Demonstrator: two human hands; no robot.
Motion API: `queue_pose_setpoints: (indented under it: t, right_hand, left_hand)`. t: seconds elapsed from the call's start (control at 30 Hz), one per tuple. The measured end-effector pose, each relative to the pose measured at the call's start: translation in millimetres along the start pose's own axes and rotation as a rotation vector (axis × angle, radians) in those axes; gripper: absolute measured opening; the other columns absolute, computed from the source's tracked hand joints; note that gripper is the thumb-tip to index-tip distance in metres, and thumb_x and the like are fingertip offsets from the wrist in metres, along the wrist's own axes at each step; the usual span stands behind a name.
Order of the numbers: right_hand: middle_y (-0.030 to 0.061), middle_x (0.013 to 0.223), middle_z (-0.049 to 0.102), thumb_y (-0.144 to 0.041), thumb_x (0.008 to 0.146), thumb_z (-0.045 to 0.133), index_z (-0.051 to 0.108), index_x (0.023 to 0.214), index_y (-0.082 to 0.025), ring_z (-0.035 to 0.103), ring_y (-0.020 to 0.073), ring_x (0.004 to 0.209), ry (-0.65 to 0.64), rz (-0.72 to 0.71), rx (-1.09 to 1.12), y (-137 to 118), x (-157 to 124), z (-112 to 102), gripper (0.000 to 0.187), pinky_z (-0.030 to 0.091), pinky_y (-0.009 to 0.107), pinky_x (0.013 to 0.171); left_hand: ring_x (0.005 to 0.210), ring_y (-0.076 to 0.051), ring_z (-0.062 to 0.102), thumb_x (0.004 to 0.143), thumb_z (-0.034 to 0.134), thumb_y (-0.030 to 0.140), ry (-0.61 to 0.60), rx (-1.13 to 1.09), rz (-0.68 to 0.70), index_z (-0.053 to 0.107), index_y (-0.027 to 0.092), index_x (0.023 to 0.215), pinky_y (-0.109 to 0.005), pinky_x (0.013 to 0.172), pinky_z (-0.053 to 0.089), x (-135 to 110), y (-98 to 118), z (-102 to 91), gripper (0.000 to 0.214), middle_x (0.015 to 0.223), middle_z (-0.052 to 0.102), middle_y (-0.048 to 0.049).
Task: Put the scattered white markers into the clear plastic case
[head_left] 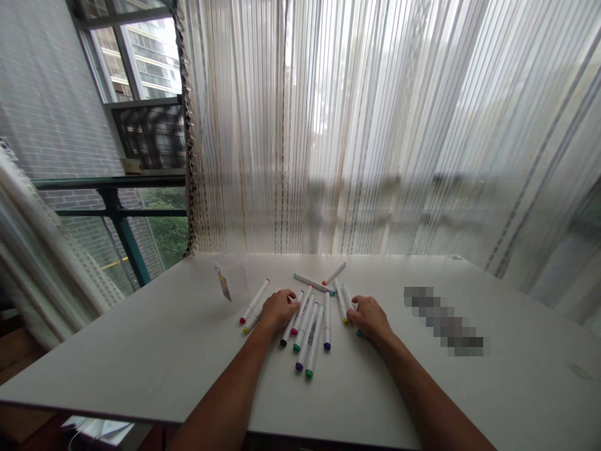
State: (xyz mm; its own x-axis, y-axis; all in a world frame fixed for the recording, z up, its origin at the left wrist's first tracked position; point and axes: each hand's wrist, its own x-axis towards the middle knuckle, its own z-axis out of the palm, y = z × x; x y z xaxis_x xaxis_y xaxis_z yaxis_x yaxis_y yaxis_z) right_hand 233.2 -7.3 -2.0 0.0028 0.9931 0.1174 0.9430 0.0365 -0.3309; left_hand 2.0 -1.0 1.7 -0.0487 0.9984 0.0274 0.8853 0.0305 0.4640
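Observation:
Several white markers with coloured caps lie loosely on the white table between my hands. My left hand (280,307) is over the left side of the group, its fingers curved and apart at a black-capped marker (292,323). Part of a yellow-capped marker (252,321) is hidden beneath that hand. My right hand (369,315) rests at the right side, thumb and fingers apart, touching a teal-capped marker (348,298) that it partly covers. Among the markers between them are a blue-capped marker (327,322) and a green-capped marker (315,341).
A clear plastic container (235,282) with a label stands at the back left of the white table (141,357). Farther back, a teal-capped marker (313,283) and an orange-capped marker (334,274) lie crosswise. A pixelated patch covers something at right. Sheer curtains (375,125) hang behind.

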Motion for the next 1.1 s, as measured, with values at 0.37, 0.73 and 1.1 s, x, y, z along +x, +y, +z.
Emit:
queue_pose_setpoints:
  t: [0.37, 0.73, 1.1]
  right_hand:
    - [0.0096, 0.090, 0.065, -0.024, 0.076, 0.050, 0.062, 0.109, -0.012, 0.051, 0.0230, 0.112, 0.007, 0.002, 0.004, 0.0, 0.6, 0.0, 0.038, 0.040, 0.027, 0.086]
    - [0.0111, 0.090, 0.065, -0.021, 0.075, 0.049, 0.061, 0.111, -0.009, 0.050, 0.0244, 0.110, 0.003, -0.005, 0.028, -1.8, -1.1, -2.0, 0.040, 0.039, 0.029, 0.086]
    - [0.0095, 0.088, 0.065, -0.021, 0.075, 0.050, 0.062, 0.110, -0.011, 0.050, 0.0234, 0.110, 0.010, -0.014, 0.034, -1.9, -2.3, -2.5, 0.038, 0.038, 0.028, 0.086]
  left_hand:
    - [0.089, -0.019, 0.062, 0.083, 0.059, 0.032, -0.007, -0.020, -0.019, 0.061, 0.016, 0.106, -0.037, 0.082, 0.047, -1.5, 2.1, -1.8, 0.028, 0.096, 0.066, -0.0058]
    - [0.090, -0.020, 0.062, 0.083, 0.059, 0.032, 0.004, -0.012, -0.012, 0.061, 0.016, 0.104, -0.039, 0.083, 0.047, -1.2, 1.9, -1.1, 0.026, 0.096, 0.066, -0.0054]
    - [0.090, -0.020, 0.062, 0.083, 0.059, 0.031, -0.004, -0.011, -0.022, 0.061, 0.016, 0.104, -0.038, 0.083, 0.046, -1.8, 2.6, -2.0, 0.026, 0.096, 0.066, -0.0058]
